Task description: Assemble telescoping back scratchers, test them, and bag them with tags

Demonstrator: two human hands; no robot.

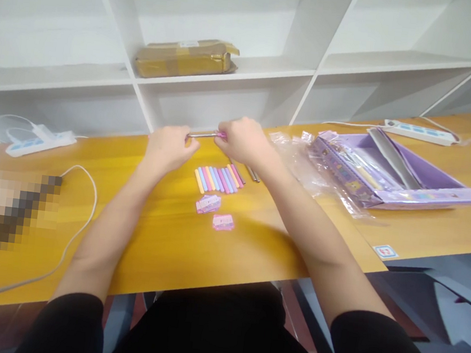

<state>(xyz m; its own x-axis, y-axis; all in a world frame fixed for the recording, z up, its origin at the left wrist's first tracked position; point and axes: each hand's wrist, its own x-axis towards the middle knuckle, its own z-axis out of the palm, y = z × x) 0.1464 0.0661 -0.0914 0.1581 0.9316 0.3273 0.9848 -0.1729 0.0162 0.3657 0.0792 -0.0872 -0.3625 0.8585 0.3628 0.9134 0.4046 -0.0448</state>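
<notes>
My left hand [169,147] and my right hand [240,138] are raised over the back of the wooden table, one at each end of a thin metallic rod [201,135]. The rod lies level between them, with a pink part at my right fingers. Nearer to me is a row of pastel sticks [218,179] in pink, blue, purple and yellow. Below the row are a small stack of purple cards [208,203] and a pink card [223,222]. Metallic sticks [253,174] lie partly hidden behind my right wrist.
An open purple box [433,193] with wrapped items stands at the right, beside crumpled clear plastic [300,161]. Power strips [41,142] sit at both sides. A white cable [93,200] curves at left. A brown taped parcel [184,60] rests on the white shelf [273,72].
</notes>
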